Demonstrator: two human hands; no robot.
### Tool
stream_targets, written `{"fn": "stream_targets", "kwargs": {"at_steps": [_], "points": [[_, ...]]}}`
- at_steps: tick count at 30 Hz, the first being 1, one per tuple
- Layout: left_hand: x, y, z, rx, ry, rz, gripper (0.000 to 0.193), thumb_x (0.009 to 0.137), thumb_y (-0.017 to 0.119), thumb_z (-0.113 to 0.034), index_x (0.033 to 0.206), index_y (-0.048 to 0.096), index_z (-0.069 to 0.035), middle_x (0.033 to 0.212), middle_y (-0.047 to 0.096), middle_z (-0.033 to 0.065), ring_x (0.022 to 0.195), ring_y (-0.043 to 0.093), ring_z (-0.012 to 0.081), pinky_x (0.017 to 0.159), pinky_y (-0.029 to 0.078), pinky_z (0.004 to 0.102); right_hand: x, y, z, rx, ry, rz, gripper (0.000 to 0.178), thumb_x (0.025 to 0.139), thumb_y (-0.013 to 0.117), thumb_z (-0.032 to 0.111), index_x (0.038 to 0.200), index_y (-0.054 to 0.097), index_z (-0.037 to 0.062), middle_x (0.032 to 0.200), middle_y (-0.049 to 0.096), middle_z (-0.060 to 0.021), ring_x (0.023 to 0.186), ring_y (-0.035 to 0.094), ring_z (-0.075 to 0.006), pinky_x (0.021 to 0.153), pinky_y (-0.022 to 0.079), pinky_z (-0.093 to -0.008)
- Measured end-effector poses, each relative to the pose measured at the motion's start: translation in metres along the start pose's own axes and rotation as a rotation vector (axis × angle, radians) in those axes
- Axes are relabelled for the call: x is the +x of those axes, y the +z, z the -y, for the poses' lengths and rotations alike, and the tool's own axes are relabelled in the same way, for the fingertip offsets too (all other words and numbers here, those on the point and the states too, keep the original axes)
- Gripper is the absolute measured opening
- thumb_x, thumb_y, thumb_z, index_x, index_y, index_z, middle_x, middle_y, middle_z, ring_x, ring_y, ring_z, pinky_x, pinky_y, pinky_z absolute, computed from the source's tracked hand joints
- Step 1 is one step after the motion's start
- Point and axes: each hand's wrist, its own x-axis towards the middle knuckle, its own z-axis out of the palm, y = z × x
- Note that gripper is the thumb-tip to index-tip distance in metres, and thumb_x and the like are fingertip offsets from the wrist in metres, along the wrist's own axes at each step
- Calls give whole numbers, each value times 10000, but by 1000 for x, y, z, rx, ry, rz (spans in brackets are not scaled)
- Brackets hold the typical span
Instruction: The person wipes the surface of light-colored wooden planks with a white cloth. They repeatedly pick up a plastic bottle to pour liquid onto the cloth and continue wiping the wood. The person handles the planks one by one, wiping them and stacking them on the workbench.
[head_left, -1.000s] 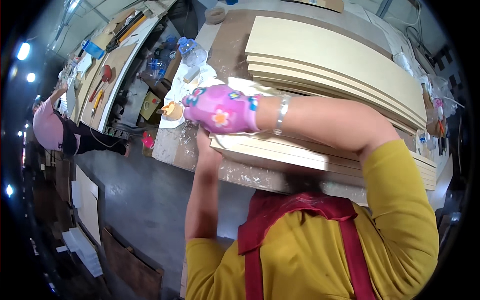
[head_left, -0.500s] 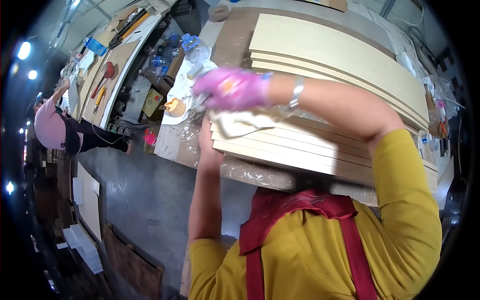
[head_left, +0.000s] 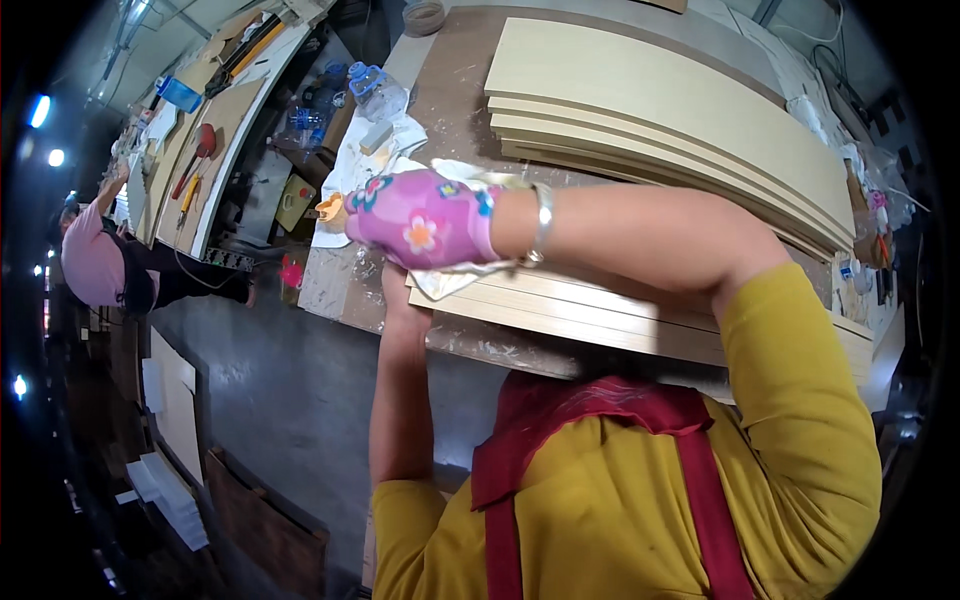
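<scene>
My right hand (head_left: 420, 215), in a pink flowered glove, is closed over the left end of a low stack of pale boards (head_left: 560, 303). Whatever it grips is hidden beneath the glove. A whitish cloth (head_left: 445, 285) lies on the boards, with edges showing on both sides of the glove. My left hand (head_left: 403, 290) is at the stack's left end, mostly covered by the right one, so its fingers do not show. Just left of the glove is a small orange-tan cup (head_left: 331, 208).
A higher stack of pale boards (head_left: 650, 95) lies behind. A large clear bottle (head_left: 378, 92) and a pale block (head_left: 376, 137) stand on white cloth at the table's left. A person in pink (head_left: 95, 255) works at another bench (head_left: 235, 130).
My right hand has moved left and nearer to me, over the cloth at the boards' end. Its motion blur is gone. The left hand stays at the stack's end.
</scene>
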Motion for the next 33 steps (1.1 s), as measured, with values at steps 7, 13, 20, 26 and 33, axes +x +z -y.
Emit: {"fn": "stream_targets", "kwargs": {"at_steps": [7, 13, 20, 26, 33], "points": [[6, -4, -2, 62, 36, 156, 458, 1014, 370, -417, 1258, 521, -60, 1189, 584, 47, 1092, 569, 171, 960, 450, 325, -109, -47, -58, 1093, 333, -403, 381, 926, 592, 246, 1202, 540, -10, 836, 653, -78, 625, 640, -115, 472, 498, -209], [6, 4, -7, 130, -7, 132, 456, 1020, 341, -422, 1194, 557, -60, 1116, 609, 41, 1072, 573, 186, 956, 452, 350, -265, -74, -50, 1183, 745, -672, 371, 892, 639, 198, 1171, 528, -20, 1019, 642, -99, 899, 654, -144, 787, 549, -248], [19, 8, -36, 610, 211, 225, 434, 1014, 366, -415, 1048, 604, -54, 964, 603, 25, 935, 548, 126, 862, 427, 273, -274, -65, -39, 1430, 742, -821, 304, 913, 577, 131, 1176, 524, -12, 1071, 629, -92, 958, 644, -152, 846, 533, -268], [14, 143, -64, 1047, 538, 609, 314, 978, 515, -229, 1219, 567, -34, 1151, 616, 60, 1117, 530, 136, 975, 390, 286, -289, -63, -65, 1784, 452, -755, 333, 904, 531, 71, 1222, 468, -1, 1155, 605, -145, 1069, 626, -242, 968, 505, -358], [-13, 225, 17, 1125, -18, 944, 521, 893, 651, -300, 1283, 520, 20, 1139, 635, 84, 1048, 581, 144, 971, 412, 290, -292, -63, -69, 1700, 532, -831, 358, 887, 569, 126, 1225, 505, 29, 1179, 586, -95, 1052, 609, -205, 945, 495, -350]]}}
